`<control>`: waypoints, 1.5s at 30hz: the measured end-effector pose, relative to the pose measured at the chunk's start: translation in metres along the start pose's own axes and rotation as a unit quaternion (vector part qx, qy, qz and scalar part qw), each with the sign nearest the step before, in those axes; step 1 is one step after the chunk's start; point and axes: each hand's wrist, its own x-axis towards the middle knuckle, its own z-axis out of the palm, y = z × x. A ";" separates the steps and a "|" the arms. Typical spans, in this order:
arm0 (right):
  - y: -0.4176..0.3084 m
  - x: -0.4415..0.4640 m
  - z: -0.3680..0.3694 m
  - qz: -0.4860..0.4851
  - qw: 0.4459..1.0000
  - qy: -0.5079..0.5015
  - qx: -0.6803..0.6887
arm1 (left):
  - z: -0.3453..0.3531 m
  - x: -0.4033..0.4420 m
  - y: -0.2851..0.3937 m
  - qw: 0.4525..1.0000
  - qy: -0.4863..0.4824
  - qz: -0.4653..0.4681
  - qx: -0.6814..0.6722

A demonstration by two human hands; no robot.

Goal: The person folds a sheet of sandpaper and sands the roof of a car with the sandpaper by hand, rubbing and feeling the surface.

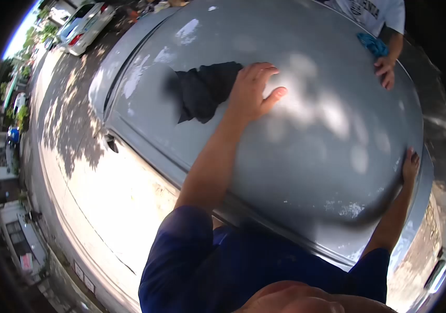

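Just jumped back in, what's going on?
The person's left hand is open over a grey car panel, next to a crumpled black cloth. The right hand is near the panel's edge. Opposite, a co-worker's hand is also at the panel, a blue cloth by the wrist.

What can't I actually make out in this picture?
All in the head view:
- Left hand: its own back hides the palm and whatever lies beneath.
- Dark cloth: its own folds hide its underside.
- Co-worker's white shirt: cut off by the top edge.
- Red-and-white sign: too small and blurred to read.
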 end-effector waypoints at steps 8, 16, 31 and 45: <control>-0.383 -0.084 -0.059 -0.246 0.965 0.075 0.059 | -0.009 -0.014 0.006 0.992 0.114 0.048 0.027; -0.566 -0.116 -0.068 -0.389 0.920 0.044 -0.007 | -0.036 -0.022 -0.017 0.985 0.152 -0.079 0.024; -0.533 -0.315 -0.127 -0.674 0.729 -0.105 0.058 | -0.020 -0.029 -0.029 0.984 0.125 -0.122 -0.036; -0.482 -0.255 -0.100 -0.565 0.821 0.029 0.077 | -0.029 -0.020 -0.019 0.968 0.137 -0.165 -0.133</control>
